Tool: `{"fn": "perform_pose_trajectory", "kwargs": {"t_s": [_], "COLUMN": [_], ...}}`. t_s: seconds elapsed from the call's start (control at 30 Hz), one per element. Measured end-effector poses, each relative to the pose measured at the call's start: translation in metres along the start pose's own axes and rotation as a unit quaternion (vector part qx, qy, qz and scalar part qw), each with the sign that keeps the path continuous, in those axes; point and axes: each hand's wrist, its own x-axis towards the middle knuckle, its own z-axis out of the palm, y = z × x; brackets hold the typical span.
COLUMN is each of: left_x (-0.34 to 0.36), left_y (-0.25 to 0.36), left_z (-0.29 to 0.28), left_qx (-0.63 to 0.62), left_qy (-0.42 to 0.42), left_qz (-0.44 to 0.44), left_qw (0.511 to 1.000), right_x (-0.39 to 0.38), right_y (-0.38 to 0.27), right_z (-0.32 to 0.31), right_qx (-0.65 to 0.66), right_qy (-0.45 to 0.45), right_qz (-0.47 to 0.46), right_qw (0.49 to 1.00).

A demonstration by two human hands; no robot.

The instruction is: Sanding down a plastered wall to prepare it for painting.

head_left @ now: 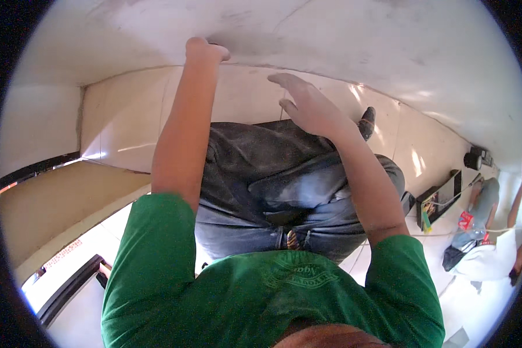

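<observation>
My left arm stretches forward to a white wall (319, 35) with grey smudges. At its end, my left hand (205, 50) is closed against the wall, just above the line where wall and floor meet. Its fingers curl out of sight, and a dark sliver shows by the thumb; what it holds, if anything, is hidden. Dusted pale, my right hand (313, 107) hovers over my right leg, fingers stretched out and thumb apart, with nothing in it. I sit with folded legs in dark, dusty trousers (272, 168).
Pale tiles (127, 116) cover the floor along the wall. A beige ledge (69, 197) runs at the left. To the right lie a black box (438, 200), a dark round object (472, 160) and a cable (435, 234). Another person (487, 255) sits beside a clear bottle (475, 227).
</observation>
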Motion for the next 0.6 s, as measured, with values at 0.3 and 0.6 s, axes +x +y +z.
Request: {"fn": "perform_pose_trajectory", "kwargs": {"t_s": [0.3,0.6], "left_x": [-0.028,-0.033], "left_y": [0.015,0.017], "left_z": [-0.017,-0.016], "left_qx": [-0.081,-0.292], "left_qy": [-0.044,-0.095], "left_qz": [-0.072,-0.143], "left_qw": [0.993,0.941], "right_x": [0.002,0.002], "right_y": [-0.024,-0.021], "right_z": [-0.029,-0.024], "right_qx": [0.718,0.716], "right_qy": [-0.023,0.008], "right_qz": [-0.071,-0.060], "right_qw": [0.693,0.695]}}
